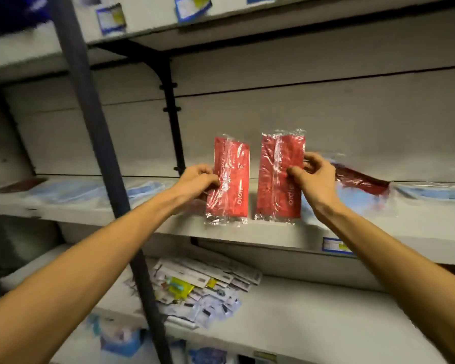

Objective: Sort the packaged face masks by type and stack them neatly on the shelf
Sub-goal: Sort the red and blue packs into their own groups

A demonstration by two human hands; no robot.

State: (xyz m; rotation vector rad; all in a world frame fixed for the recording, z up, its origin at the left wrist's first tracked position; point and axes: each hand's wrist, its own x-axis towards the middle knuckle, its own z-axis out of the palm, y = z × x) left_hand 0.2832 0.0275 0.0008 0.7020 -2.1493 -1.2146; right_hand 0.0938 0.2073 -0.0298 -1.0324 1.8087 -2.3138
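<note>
Both forearms reach mid-frame: left hand (200,179) and right hand (315,177) each pinch a red plastic-wrapped mask pack (227,179) (280,177) (matching type); blue packs (63,191) lie unsorted on the grey shelf (418,227).

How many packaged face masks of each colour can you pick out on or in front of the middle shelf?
Bright red, held upright, one pinched in the left hand and one in the right hand: 2
Dark red, lying on the shelf: 1
Light blue, lying on the shelf, blurred: at least 3
Total: at least 6
</note>
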